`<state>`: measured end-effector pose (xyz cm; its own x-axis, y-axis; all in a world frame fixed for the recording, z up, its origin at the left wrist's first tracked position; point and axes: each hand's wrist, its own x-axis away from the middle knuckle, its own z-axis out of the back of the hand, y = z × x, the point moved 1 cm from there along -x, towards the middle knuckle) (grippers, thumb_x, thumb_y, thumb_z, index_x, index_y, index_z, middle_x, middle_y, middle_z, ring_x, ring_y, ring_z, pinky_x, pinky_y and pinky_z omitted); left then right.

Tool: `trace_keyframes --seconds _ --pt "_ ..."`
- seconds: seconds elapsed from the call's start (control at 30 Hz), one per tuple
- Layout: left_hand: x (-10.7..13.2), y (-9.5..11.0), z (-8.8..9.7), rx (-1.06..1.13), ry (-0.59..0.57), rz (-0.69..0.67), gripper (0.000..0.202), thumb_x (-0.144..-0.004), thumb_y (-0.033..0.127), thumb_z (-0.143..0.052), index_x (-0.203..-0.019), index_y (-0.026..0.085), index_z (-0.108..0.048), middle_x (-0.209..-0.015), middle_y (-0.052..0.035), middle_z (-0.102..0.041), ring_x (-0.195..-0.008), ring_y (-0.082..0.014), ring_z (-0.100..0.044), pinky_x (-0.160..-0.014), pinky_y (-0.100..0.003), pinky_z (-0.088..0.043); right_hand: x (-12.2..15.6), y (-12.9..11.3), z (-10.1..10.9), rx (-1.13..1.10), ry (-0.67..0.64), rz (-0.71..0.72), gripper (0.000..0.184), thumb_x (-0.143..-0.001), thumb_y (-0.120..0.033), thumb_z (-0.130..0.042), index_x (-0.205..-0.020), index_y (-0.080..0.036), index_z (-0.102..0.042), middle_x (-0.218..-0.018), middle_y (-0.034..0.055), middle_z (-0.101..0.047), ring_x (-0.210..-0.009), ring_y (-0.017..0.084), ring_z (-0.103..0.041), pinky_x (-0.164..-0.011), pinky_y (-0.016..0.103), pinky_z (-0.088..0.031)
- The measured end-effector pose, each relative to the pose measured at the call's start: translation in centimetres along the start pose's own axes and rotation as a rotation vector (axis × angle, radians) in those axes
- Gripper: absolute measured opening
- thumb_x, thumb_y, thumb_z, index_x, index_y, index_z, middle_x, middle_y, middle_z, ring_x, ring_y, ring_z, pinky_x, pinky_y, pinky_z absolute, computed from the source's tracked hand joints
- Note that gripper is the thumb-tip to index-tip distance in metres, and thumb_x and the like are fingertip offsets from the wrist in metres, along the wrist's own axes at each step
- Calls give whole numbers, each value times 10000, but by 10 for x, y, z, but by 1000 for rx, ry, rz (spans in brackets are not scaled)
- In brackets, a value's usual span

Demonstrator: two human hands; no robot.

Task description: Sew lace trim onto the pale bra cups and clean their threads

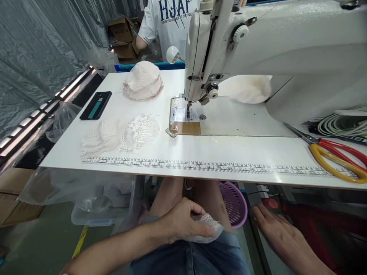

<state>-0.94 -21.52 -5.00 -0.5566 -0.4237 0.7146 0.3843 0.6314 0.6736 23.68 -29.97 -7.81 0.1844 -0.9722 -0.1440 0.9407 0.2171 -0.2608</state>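
Observation:
Above my lap, my left hand (183, 221) is closed on a small white lace-edged fabric piece (207, 237), pinched between thumb and fingers. My right hand (276, 229) is below the table's front edge at the right, palm down, with its fingers stretched forward beside a dark edge. Nothing shows in it, though its underside is hidden. On the white table (137, 170) lie white lace pieces (137, 133) and, behind them, a stack of pale fabric cups (143, 80). The sewing machine (197, 68) stands to their right, its presser foot (188, 110) over the metal plate.
Red-and-yellow-handled scissors (329, 152) lie at the table's right, near coiled pale cord (344, 124). A phone (96, 105) rests at the left. Below are a purple basket (233, 204) and a clear plastic bin (94, 215). Another person (172, 28) is behind the table.

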Motion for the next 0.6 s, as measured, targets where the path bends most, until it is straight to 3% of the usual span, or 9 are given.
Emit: trace_keyframes --seconds 0.1,0.17,0.3,0.43,0.6 --pt "-2 -2 -1 -4 -13 -4 361 -475 376 -792 -651 119 -611 -562 47 -471 -540 -79 -378 -495 -206 -259 5 -4 10 -67 -29 -21 219 -883 -216 -401 -884 -233 -620 -820 86 -672 -670 228 -656 -555 308 -505" --pt "-3 -1 -3 -7 -25 -8 388 -465 401 -800 -644 119 -602 -558 51 -462 -534 -74 -363 -494 -205 -254 -4 -29 22 -324 -112 -21 157 -894 -241 -472 -1010 -238 -579 -879 57 -649 -760 181 -649 -636 247 -513" --pt "-2 2 -7 -2 -44 -2 447 -446 459 -809 -635 119 -589 -545 57 -428 -541 -75 -350 -502 -209 -242 -32 -73 38 -622 -122 52 202 -914 -160 -446 -1036 -260 -572 -804 5 -575 -668 105 -586 -580 184 -450" --pt "-1 0 -8 1 -78 -38 463 -451 478 -811 -606 122 -559 -537 64 -363 -536 -67 -309 -494 -213 -201 -40 -78 29 -563 -152 136 195 -925 -152 -409 -956 -235 -583 -784 11 -533 -582 92 -517 -504 188 -384" --pt "-2 -4 -6 23 -135 -43 453 -487 471 -811 -595 124 -541 -535 63 -366 -531 -63 -302 -493 -214 -203 -33 -75 18 -507 -172 121 221 -943 -137 -323 -832 -211 -499 -767 18 -492 -569 105 -472 -488 201 -346"
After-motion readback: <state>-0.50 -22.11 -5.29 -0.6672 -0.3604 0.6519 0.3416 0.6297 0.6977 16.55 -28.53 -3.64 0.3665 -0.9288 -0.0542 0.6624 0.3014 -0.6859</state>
